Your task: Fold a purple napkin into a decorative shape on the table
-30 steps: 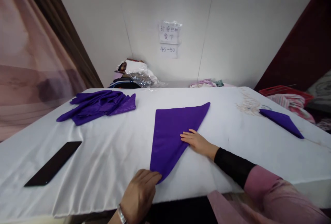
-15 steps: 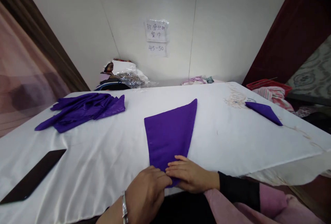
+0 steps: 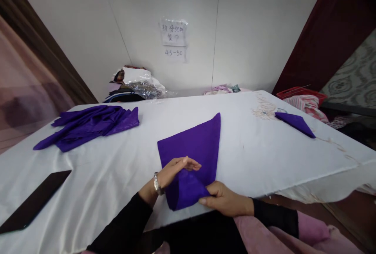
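A purple cloth napkin (image 3: pixel 190 144) lies in front of me, its near end folded up and over into a loose, raised flap. My left hand (image 3: pixel 179 168), with a bracelet at the wrist, rests on the top of that flap with its fingers stretched out. At the flap's near right corner, my right hand (image 3: pixel 221 199) pinches the fabric between thumb and fingers. The far part of the napkin is flat and widens to a pointed corner at the upper right.
A white satin cloth (image 3: pixel 117 175) covers the table. Rumpled purple napkins (image 3: pixel 91 125) lie at the left, beyond a dark flat tablet-like object (image 3: pixel 35 201). A folded purple napkin (image 3: pixel 295 124) sits at the right, near a red basket (image 3: pixel 317 96). Bagged fabrics (image 3: pixel 135 83) are by the wall.
My left hand has moved up and forward, from gripping the near end to lying open over it. The near end is now turned over; my right hand has closed on its corner.
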The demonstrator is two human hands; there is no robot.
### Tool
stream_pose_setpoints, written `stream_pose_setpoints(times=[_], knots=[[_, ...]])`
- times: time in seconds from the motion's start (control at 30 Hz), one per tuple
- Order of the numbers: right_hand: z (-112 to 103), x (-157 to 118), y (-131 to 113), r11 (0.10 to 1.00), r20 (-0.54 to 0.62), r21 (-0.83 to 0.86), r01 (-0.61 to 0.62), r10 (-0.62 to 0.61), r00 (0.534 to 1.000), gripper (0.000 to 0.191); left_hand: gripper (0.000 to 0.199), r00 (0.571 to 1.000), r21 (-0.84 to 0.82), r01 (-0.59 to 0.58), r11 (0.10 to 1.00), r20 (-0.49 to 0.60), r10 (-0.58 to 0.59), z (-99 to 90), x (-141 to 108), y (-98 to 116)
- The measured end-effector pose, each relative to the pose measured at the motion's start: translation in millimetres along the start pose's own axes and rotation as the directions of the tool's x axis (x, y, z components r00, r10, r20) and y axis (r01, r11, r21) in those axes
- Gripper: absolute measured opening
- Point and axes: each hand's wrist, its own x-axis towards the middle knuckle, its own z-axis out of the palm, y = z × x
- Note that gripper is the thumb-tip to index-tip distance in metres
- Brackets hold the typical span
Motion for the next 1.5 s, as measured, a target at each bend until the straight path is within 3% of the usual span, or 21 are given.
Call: stream_pose_setpoints(times=[0.13,0.27,0.4,0.5,0.57,0.83,1.03,1.23,1.5], knots=[[-4.0,2.4,-0.1,0.969,-0.215,0.238,-0.067,0.119,0.969,0.034,0.059,0.983,-0.237,0.169,0.957,-0.033,-0.182,13.0,2.0,-20.2],[-6.1,10.7,1.4,0.896,-0.351,0.44,0.066,0.103,0.931,0.024,0.072,0.956,-0.454,0.243,0.857,-0.036,-0.29,17.5,-3.0,-32.1],[-5.4,14.0,-2.4,0.831,-0.358,0.542,0.121,0.098,0.928,0.024,0.063,0.98,-0.346,0.174,0.922,-0.034,-0.197,13.8,-10.0,-31.7],[-5.7,12.9,-5.2,0.815,-0.309,0.573,0.086,0.117,0.944,0.024,0.048,0.993,-0.163,0.121,0.979,0.022,-0.119,12.7,-11.6,-25.2],[-6.5,12.3,-4.9,0.811,-0.262,0.583,0.049,0.131,0.956,0.022,0.043,0.993,-0.133,0.113,0.985,-0.005,-0.115,15.5,-9.6,-21.1],[-11.3,13.8,-1.9,0.879,-0.235,0.476,-0.037,0.168,0.957,0.014,0.033,0.964,-0.346,-0.014,0.938,-0.255,-0.08,37.9,10.1,-2.8],[-19.7,19.2,-14.9,0.918,-0.26,0.396,-0.005,0.117,0.959,0.018,0.028,0.925,-0.197,-0.006,0.98,-0.374,-0.07,40.8,13.0,3.6],[-22.7,29.4,-21.3,0.96,-0.364,0.274,0.064,0.042,0.93,0.027,0.02,0.897,0.022,-0.064,0.998,-0.437,0.067,43.5,12.9,6.9],[-23.7,29.8,-19.0,0.998,-0.405,0.06,0.009,0.016,0.914,0.036,0.022,0.892,0.022,-0.075,0.997,-0.446,0.076,44.3,14.7,6.6]])
